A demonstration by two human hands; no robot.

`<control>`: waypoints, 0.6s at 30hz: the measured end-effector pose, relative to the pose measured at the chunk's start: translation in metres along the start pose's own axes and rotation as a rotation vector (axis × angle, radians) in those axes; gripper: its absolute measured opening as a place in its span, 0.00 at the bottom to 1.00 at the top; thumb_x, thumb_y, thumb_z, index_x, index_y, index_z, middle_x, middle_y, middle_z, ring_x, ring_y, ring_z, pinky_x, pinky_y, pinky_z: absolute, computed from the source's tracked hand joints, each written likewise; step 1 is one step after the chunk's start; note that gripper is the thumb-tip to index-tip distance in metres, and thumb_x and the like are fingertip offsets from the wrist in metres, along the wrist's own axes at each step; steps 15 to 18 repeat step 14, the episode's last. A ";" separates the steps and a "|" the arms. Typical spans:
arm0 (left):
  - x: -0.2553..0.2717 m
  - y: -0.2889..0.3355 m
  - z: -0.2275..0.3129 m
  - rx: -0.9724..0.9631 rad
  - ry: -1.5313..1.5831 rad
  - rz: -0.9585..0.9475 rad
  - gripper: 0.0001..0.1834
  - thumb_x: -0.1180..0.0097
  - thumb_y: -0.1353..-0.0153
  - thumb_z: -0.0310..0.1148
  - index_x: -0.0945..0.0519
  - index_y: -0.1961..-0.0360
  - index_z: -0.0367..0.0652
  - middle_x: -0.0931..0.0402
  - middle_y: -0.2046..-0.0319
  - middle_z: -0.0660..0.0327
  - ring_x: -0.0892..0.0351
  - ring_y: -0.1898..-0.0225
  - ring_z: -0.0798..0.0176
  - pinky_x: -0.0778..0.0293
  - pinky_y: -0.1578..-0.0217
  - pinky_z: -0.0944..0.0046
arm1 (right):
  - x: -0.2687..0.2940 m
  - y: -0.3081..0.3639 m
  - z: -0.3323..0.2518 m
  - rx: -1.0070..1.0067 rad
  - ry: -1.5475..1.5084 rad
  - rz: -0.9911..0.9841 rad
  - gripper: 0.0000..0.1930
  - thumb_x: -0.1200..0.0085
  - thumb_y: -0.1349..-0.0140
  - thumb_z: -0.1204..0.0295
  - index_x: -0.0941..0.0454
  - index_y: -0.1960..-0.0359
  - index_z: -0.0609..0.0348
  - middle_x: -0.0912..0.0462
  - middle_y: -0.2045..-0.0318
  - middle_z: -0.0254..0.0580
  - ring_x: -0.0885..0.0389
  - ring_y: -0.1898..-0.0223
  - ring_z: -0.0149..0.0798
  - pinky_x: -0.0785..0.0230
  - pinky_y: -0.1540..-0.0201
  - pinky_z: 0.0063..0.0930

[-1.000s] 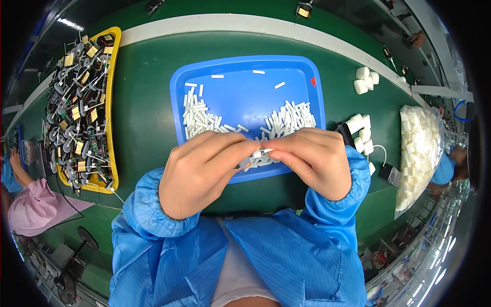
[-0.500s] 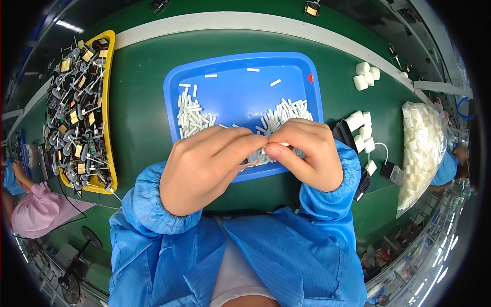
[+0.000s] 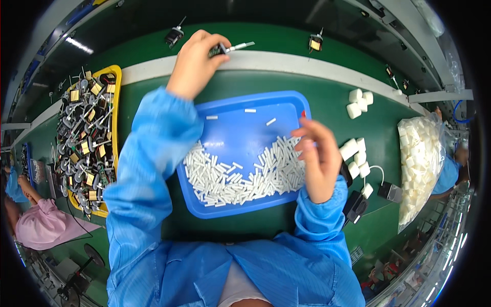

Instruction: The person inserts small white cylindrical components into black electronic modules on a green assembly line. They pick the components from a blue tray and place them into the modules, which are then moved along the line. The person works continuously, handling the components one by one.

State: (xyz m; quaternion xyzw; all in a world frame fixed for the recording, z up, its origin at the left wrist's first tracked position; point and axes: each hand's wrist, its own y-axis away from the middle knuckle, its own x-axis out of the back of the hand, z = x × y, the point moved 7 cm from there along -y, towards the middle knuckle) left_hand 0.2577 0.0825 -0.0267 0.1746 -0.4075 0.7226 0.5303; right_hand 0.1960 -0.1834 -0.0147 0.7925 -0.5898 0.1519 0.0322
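Note:
My left hand is closed on a small black electronic assembly above the pale rail at the far side. A white tube with a thin tip sticks out of the assembly to the right. My right hand, slightly blurred, hovers over the right side of a blue tray with its fingers apart and nothing visible in them. Short white tubes lie heaped along the tray's near part, and a few are scattered toward its far side. My left sleeve covers the tray's far left corner.
A yellow bin of similar assemblies stands left. Beyond the rail lie more assemblies. White foam pieces, black devices and a clear bag of foam pieces are on the right. A person in pink sits far left.
My hands, together over the tray before, have parted. The left has gone far forward over the rail with the assembly; the right has opened. The view has shifted, and more heaped tubes show.

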 end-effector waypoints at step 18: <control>0.002 -0.050 -0.177 0.635 -0.566 -0.365 0.35 0.36 0.52 0.55 0.26 0.45 0.48 0.30 0.44 0.51 0.30 0.43 0.48 0.30 0.47 0.51 | -0.040 -0.014 0.019 0.324 0.788 -0.197 0.11 0.47 0.44 0.78 0.22 0.58 0.56 0.22 0.55 0.38 0.23 0.57 0.41 0.26 0.65 0.30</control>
